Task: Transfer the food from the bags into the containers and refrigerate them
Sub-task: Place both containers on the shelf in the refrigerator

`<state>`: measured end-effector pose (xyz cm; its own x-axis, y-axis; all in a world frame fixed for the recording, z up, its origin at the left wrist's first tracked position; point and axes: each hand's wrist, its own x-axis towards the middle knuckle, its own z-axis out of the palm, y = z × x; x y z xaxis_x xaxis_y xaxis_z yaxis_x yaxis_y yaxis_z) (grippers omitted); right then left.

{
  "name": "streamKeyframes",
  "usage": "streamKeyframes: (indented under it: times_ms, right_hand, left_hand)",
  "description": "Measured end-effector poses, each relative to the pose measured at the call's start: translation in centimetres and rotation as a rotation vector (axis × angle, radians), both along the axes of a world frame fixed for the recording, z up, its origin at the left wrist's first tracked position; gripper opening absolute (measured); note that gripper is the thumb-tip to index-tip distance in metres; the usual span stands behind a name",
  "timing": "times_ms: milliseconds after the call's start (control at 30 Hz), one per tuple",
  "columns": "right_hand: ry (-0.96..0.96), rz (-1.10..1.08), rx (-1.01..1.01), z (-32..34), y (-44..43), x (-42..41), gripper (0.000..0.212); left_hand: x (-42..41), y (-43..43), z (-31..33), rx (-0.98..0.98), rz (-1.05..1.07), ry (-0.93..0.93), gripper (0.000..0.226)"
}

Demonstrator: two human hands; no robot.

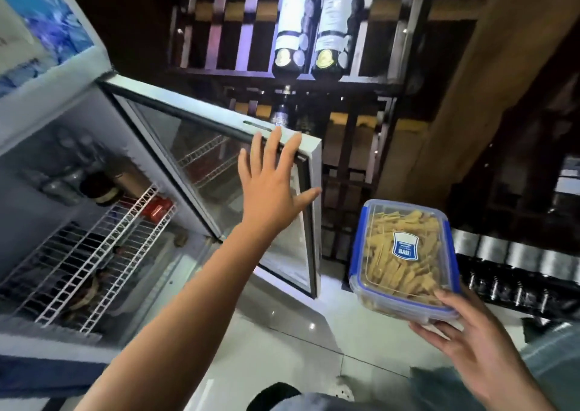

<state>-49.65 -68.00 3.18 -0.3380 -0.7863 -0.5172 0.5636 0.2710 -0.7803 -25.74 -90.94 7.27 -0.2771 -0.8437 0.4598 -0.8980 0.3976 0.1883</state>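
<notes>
A clear plastic container [405, 253] with a blue-rimmed lid is full of tan strips of food. My right hand [464, 332] holds it at its near end, thumb on the lid and fingers underneath, to the right of the fridge. The fridge [47, 165] stands open at the left, with white wire shelves [103, 253] inside. Its glass door [238, 175] is swung out toward me. My left hand [273, 178] is spread flat with straight fingers against the door's outer edge.
Bottles and cans sit on the fridge shelves [100, 187]. A dark wooden wine rack [314, 49] with two bottles stands behind the door. Metal cans [518, 253] line a low shelf at the right. The floor [282, 332] below is pale glossy tile.
</notes>
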Motion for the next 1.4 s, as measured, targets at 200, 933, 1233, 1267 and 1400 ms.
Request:
streamKeyframes:
  times_ms: [200,933,1233,1267,1400]
  right_hand:
    - [0.015,-0.03,-0.011,0.3,1.3,-0.8,0.052]
    - [0.036,-0.163,0.037,1.4,4.5,0.4,0.026]
    - [0.067,-0.128,0.073,1.2,1.8,0.8,0.045]
    - [0.065,-0.106,0.069,1.2,1.4,0.8,0.049]
    - [0.057,-0.037,0.054,0.7,-0.3,0.9,0.06]
  left_hand:
    - [-4.4,-5.7,0.7,0.006,-0.014,-0.05,0.083]
    - [-7.0,-13.4,4.5,0.14,-0.074,-0.16,0.078]
    - [-3.5,-5.0,2.9,0.362,-0.211,0.252,0.075]
    - [-2.9,-3.0,2.1,0.495,-0.248,0.352,0.07]
    - [-0.7,6.2,-2.3,0.931,-0.276,0.622,0.048]
